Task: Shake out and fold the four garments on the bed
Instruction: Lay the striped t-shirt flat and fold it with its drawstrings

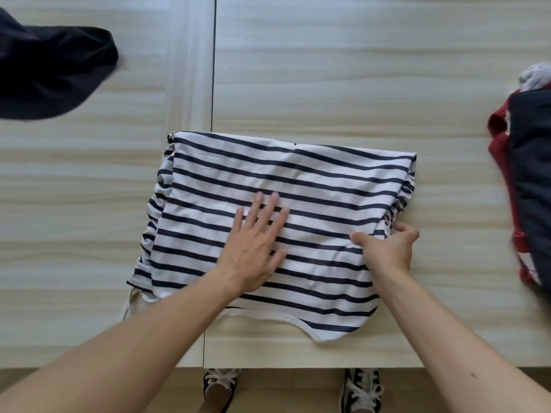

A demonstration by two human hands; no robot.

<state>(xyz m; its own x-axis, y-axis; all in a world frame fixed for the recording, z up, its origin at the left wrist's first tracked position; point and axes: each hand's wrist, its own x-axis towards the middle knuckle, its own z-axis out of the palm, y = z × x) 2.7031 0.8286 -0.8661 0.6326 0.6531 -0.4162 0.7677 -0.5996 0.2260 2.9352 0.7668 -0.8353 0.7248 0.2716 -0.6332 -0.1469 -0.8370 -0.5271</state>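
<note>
Wood surface (pixel 328 70): striped top (pixel 298 174), left fingers (pixel 277 210) spread, right fingers (pixel 359 237) pinching; black garment (pixel 53 70), red pile (pixel 499 144) flanking.

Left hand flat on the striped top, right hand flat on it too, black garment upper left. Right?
Not quite. The head view shows the right hand pinching the right edge of the striped top, fingers curled, not flat. The left hand is flat on it and the black garment lies upper left.
</note>
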